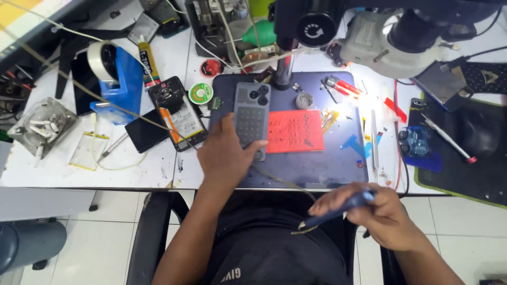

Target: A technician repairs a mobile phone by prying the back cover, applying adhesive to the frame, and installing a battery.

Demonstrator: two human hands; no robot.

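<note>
At a cluttered repair bench, the left hand [224, 155] lies flat with fingers spread over the lower end of a grey phone back [251, 119], which sits camera-end up on the dark work mat [317, 163] just left of a red card [294, 131]. The right hand [377, 214], off the bench edge and over the lap, is closed around a blue pen-like tool [338, 211] with its tip pointing left. From where I watch, the phone back looks thin, rigid and light (probably slick, and easy to crack near the lens openings), so I would pinch it by the long edges. A microscope [391, 37] hangs above the mat.
</note>
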